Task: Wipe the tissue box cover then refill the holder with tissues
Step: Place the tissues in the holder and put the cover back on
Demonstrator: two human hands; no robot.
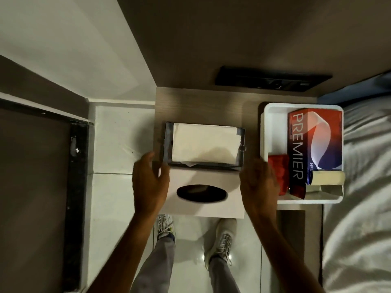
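We counted two hands, the left hand (150, 182) and the right hand (259, 182), with one white cover (206, 205) between their fingers. Beyond the fingertips sat one holder (242, 149) with one stack of tissues (204, 142). Right of the right fingers: one tray (273, 127), one tissue carton (313, 144), one red cloth (279, 170).

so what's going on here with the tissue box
A person is holding the white tissue box cover by its two ends, left hand and right hand, just in front of the open holder on the bedside table. The holder already has a stack of tissues in it. A white tray beside it holds a Premier tissue pack and a red cloth.
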